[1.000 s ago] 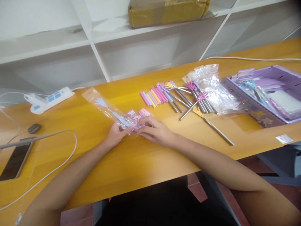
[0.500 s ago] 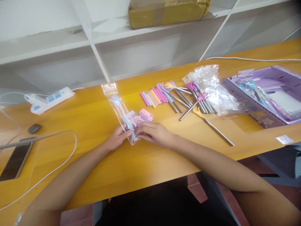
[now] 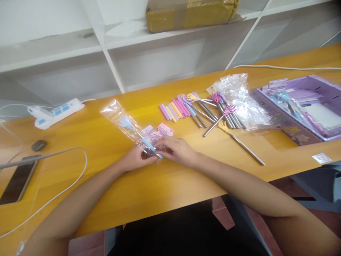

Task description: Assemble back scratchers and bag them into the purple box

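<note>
A blue back scratcher [image 3: 147, 143] lies inside a clear plastic bag [image 3: 112, 109], its clawed head pointing up and left. My left hand [image 3: 137, 157] is closed around the lower part of the bag from the left. From the right, my right hand [image 3: 174, 151] pinches the bag's bottom end by the handle. Just beyond my hands lie several small pink and purple printed cards [image 3: 165, 129]. Farther right are coloured handle sleeves [image 3: 174, 110] in a row and several loose back scratchers with metal rods. A yellow-headed back scratcher [image 3: 246, 148] lies nearest my right forearm.
A pile of clear bags [image 3: 247, 103] lies beside a purple box [image 3: 298, 137] holding bagged items. On the left are a white power strip [image 3: 60, 112], a phone [image 3: 18, 181] and a looping cable [image 3: 85, 160]. A taped carton [image 3: 191, 14] sits on the shelf.
The bag with the back scratcher has tilted, its top end swinging left and down. My left thumb has shifted lower; my right hand stays at the bottom end.
</note>
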The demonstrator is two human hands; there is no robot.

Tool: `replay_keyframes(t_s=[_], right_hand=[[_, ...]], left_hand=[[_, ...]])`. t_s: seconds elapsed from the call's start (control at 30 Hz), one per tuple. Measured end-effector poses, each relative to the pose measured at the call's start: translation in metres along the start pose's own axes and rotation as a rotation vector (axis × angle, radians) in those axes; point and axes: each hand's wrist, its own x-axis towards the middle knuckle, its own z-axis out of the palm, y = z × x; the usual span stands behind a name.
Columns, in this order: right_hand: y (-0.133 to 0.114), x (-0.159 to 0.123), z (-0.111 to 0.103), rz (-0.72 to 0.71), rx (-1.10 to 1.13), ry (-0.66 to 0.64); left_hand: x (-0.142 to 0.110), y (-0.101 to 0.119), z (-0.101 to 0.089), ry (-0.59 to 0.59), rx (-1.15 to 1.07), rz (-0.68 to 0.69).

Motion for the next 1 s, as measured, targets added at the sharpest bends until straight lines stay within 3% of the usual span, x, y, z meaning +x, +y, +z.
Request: replay_keyframes(t_s=[0.2, 0.43, 1.0], right_hand=[[0.000, 0.002, -0.005, 0.107, -0.027, 0.001], [0.003, -0.002, 0.002, 0.265, 0.014, -0.231], [0.003, 0.000, 0.000, 0.299, 0.174, -0.287]], left_hand=[[0.002, 0.000, 0.001, 0.012, -0.043, 0.004], [0.005, 0.008, 0.000, 0.029, -0.065, 0.057], [0.002, -0.002, 0.005, -0.001, -0.032, 0.047]])
